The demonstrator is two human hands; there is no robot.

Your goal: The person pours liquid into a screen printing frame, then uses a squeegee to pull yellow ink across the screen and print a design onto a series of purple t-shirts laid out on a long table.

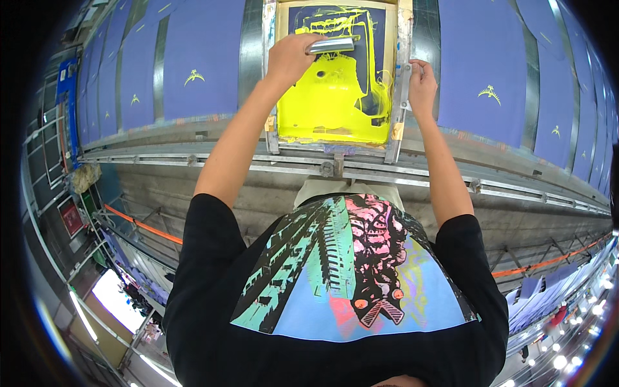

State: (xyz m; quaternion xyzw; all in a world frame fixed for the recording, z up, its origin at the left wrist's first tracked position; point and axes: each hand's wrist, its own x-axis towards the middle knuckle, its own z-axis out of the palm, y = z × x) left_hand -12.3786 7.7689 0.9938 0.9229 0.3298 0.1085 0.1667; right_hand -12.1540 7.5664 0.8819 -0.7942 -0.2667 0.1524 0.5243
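Note:
A screen-printing frame (pixel 394 132) lies in front of me at the top middle, its mesh spread with bright yellow ink (pixel 316 106). Dark patches and streaks show through at the far part and along the right. My left hand (pixel 290 61) is closed around one end of a squeegee (pixel 333 44) with a shiny metal handle, held across the far half of the mesh. At the frame's right side, my right hand (pixel 422 90) has its fingers curled on the rail. Its fingertips are partly hidden.
Violet fabric panels, left (pixel 200 58) and right (pixel 483 61), lie along the long table, with small yellow printed motifs on them. A metal rail (pixel 225 161) runs along the table's near edge. An orange strip (pixel 145 224) lies lower left, beside metal framework.

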